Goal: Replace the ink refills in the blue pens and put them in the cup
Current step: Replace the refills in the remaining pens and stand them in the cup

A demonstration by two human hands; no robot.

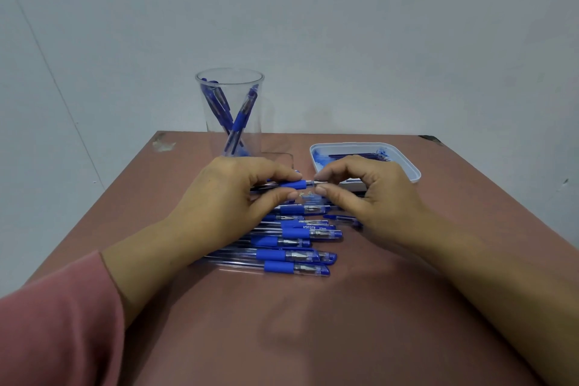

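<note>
My left hand (225, 197) grips a blue pen (294, 184) by its blue grip, holding it level above the table. My right hand (372, 194) pinches the pen's metal tip between thumb and forefinger. Below both hands lies a pile of several blue capped pens (294, 255) on the brown table (313, 323). A tall clear cup (230, 113) stands at the back left with a few blue pens leaning inside. A white tray (410, 166) at the back right holds several ink refills.
The table's far edge runs just behind the cup and tray, with a pale wall beyond. A pink sleeve covers my left forearm at the lower left. A clear lid or flat plastic piece (282, 157) lies beside the cup's base.
</note>
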